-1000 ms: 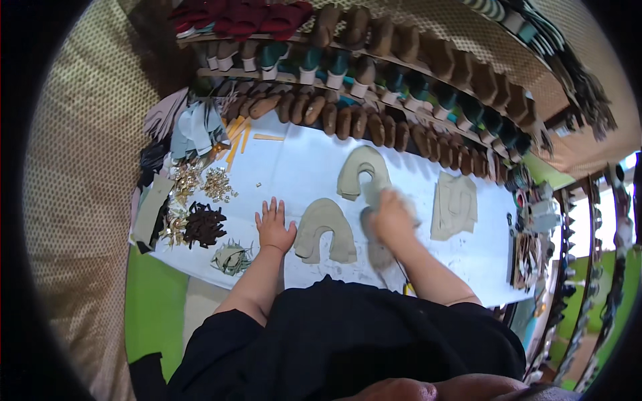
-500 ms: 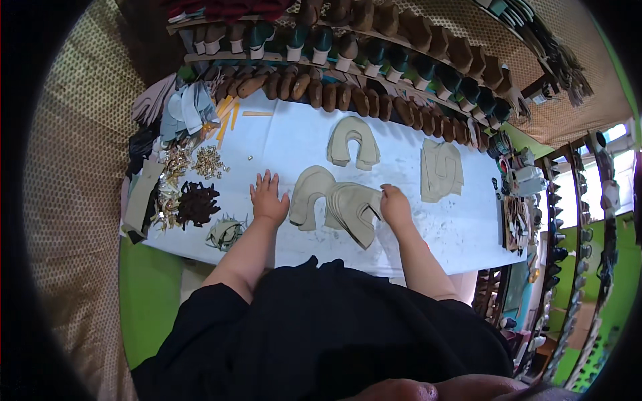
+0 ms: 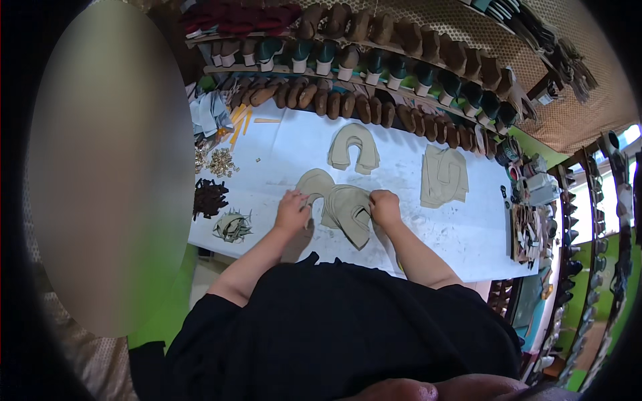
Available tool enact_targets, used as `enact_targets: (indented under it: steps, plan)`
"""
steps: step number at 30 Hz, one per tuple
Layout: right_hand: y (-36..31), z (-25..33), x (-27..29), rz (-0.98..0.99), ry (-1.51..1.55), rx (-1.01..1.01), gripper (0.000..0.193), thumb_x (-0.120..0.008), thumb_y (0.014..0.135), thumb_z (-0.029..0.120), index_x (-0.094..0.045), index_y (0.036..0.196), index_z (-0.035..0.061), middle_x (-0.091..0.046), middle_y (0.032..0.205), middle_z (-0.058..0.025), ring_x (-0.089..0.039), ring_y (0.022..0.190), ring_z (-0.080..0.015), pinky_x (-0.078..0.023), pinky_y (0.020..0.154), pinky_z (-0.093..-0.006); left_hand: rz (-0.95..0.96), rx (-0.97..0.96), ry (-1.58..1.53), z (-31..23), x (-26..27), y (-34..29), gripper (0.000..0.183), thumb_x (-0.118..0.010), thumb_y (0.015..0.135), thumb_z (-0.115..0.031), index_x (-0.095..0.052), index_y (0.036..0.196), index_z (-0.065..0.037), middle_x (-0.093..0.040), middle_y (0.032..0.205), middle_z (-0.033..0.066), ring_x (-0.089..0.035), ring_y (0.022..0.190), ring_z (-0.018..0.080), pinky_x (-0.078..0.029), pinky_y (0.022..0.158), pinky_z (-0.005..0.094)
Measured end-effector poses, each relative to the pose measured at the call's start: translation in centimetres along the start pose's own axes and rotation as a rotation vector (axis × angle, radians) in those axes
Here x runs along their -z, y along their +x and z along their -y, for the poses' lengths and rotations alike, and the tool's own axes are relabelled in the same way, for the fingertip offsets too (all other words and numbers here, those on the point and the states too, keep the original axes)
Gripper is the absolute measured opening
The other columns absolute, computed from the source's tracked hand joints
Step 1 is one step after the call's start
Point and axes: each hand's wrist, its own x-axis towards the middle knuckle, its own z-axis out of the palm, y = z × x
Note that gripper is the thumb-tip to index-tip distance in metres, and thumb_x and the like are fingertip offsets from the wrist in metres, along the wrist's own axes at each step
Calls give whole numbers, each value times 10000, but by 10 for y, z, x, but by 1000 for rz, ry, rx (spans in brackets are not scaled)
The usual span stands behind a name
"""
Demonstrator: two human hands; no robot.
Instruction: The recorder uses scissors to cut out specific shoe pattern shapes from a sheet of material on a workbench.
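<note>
On the white-covered table, my left hand (image 3: pixel 293 210) rests at the left U-shaped beige shoe-upper piece (image 3: pixel 314 180), fingers curled over its left leg. This piece lies flat, its right leg touching a fanned stack of similar shoe-upper pieces (image 3: pixel 347 212). My right hand (image 3: pixel 384 206) pinches the upper right edge of that fanned stack, with thumb and fingers together. The fan's lower end points toward me. Farther back lies another small stack of U-shaped pieces (image 3: pixel 352 136), its opening facing me. A flatter beige stack (image 3: pixel 444 175) sits to the right.
At left lie gold metal bits (image 3: pixel 222 162), a dark brown heap of strips (image 3: pixel 210 198), grey-green scraps (image 3: pixel 232 227) and yellow strips (image 3: pixel 242 127). Racks of shoes (image 3: pixel 364 107) line the table's (image 3: pixel 267 150) back. Packed materials (image 3: pixel 525 230) stand at the right edge. A blurred patch covers the far left.
My left hand has moved right from the bare tabletop onto the left shoe-upper piece, its spread fingers now curled. My right hand has shifted slightly left along the fanned stack's edge. The view has turned slightly.
</note>
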Motion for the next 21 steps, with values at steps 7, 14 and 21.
enact_targets:
  steps: [7,14,21]
  plan:
    - [-12,-6,53,164,537,-179,168,-639,900,224,-661,996,88,-700,881,-152,-674,791,-335,-524,706,-397,131,-69,102,-51,-36,-10,473,-680,814,-282,-632,1253,-112,-491,1445,146,-362,1374,454,-304,1109,579]
    - [-43,-23,61,202,636,-51,155,-678,875,199,-708,987,96,-703,871,-117,-684,804,-284,-526,712,-357,126,-49,88,-96,-54,-4,568,-718,794,-324,-588,1324,-165,-486,1463,90,-363,1378,439,-255,1111,632]
    - [-53,-26,41,295,558,616,121,-746,763,143,-724,871,93,-705,977,-74,-645,950,-276,-517,822,-394,228,4,-217,-85,-42,-9,291,-748,778,-235,-714,1038,-111,-713,1029,62,-668,979,261,-300,1110,582]
